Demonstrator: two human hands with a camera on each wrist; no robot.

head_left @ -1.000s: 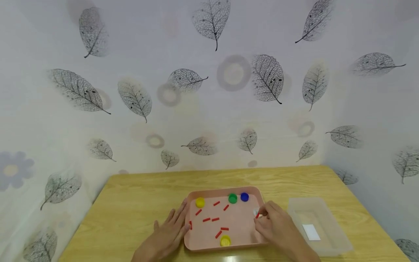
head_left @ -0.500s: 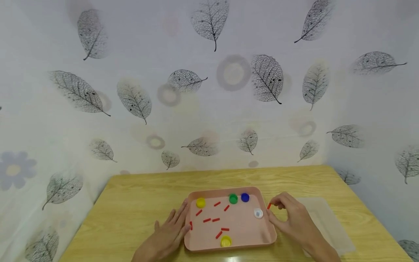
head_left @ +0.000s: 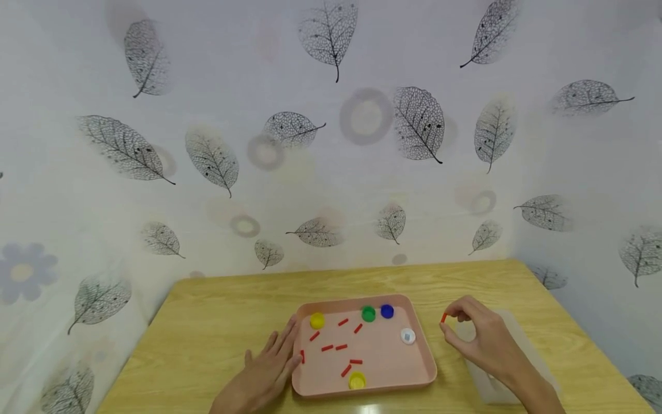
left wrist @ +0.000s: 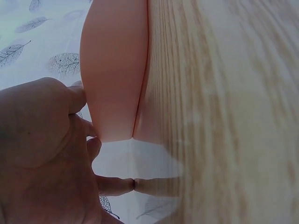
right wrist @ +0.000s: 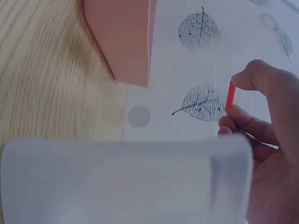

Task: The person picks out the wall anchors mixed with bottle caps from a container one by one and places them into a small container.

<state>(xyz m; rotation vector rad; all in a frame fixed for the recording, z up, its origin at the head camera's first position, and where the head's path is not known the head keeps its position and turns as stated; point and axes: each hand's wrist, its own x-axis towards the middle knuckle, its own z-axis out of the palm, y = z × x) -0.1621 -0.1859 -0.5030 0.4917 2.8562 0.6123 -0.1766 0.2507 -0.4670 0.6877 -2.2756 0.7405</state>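
My right hand (head_left: pixel 486 333) pinches a small red stick (right wrist: pixel 230 94) by its ends between thumb and finger, held over the near-left part of the translucent bin (head_left: pixel 527 339). My left hand (head_left: pixel 264 368) lies with straight fingers along the left side of the pink tray (head_left: pixel 388 389), fingertips at its wall in the left wrist view. Inside the tray lie several red sticks (head_left: pixel 341 347). Round caps stand in it too: a yellow cap (head_left: pixel 317 321) at the back left, a green cap (head_left: pixel 368 314), a blue cap (head_left: pixel 387 311), a white cap (head_left: pixel 408 336) and a second yellow cap (head_left: pixel 357 380) in front.
The tray and bin stand on a wood-grain table (head_left: pixel 217 322), the bin to the tray's right. A wall (head_left: pixel 331 172) with a leaf pattern rises behind the table. In the right wrist view the bin's pale wall (right wrist: pixel 126 182) fills the lower part.
My right hand has lifted the red stick from above the tray's right side, passed its rim and moved right to the bin. The left hand has stayed at the tray.
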